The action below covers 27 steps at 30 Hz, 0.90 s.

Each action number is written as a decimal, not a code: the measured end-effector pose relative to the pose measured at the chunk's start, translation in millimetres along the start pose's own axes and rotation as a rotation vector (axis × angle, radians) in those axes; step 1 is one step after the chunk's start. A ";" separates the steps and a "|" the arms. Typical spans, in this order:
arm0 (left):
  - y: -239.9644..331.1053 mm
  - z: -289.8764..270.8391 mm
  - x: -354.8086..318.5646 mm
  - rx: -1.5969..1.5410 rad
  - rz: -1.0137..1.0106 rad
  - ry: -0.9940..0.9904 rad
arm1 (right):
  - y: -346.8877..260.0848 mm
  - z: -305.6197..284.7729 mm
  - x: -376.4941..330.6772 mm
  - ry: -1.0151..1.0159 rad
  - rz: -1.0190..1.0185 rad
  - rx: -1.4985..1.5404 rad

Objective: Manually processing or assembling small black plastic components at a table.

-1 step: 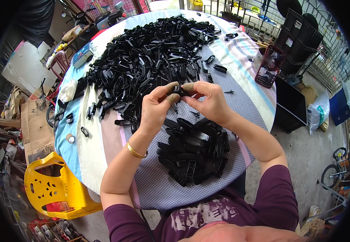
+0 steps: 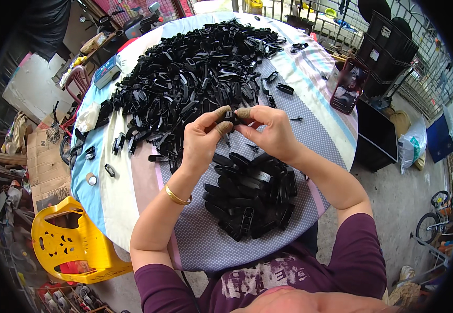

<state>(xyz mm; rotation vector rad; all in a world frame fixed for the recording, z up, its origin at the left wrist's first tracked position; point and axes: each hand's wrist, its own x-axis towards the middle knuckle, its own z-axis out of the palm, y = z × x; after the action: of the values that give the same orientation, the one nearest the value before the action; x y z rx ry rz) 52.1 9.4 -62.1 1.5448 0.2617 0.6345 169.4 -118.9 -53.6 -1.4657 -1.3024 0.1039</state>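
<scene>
Between my two hands, a small black plastic piece point(image 2: 229, 116) is held over the near edge of a big heap. My left hand point(image 2: 201, 142) pinches it with tape-wrapped thumb and finger. From the other side my right hand point(image 2: 274, 131) grips it, one fingertip also wrapped in tan tape. The fingers cover most of the piece, so its exact kind is unclear. Beyond them spreads the large heap of black plastic pieces point(image 2: 185, 78). Closer to me lies a smaller pile of longer, curved black plastic pieces point(image 2: 247, 193). A few tiny dark parts point(image 2: 252, 147) rest just above that pile.
The round table wears a striped and dotted cloth point(image 2: 195, 240). A phone point(image 2: 350, 86) stands at its right edge, a blue box point(image 2: 107, 72) at the far left. A yellow plastic chair point(image 2: 70, 245) is at the left, and a black bin point(image 2: 375, 135) stands to the right.
</scene>
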 end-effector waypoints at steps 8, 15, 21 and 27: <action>1.0 10.6 -7.8 -0.141 0.000 0.029 | 1.3 7.2 -2.3 0.069 -0.216 -0.311; 13.1 2.6 -3.3 0.085 0.107 -0.093 | 16.3 3.7 -4.6 -0.217 0.173 0.149; 14.9 -1.8 -2.9 -0.111 -0.014 -0.093 | 2.5 2.1 -2.6 -0.197 0.093 -0.065; 42.2 13.7 -14.9 0.354 -0.016 -0.356 | 60.1 -67.4 47.7 -0.271 0.291 -0.007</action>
<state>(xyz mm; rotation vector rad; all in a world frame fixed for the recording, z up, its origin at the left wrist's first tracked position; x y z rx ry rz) 38.3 -13.9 -24.0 1.9610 0.1185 0.2994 271.1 -113.6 -45.8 -1.6823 -1.2927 0.5045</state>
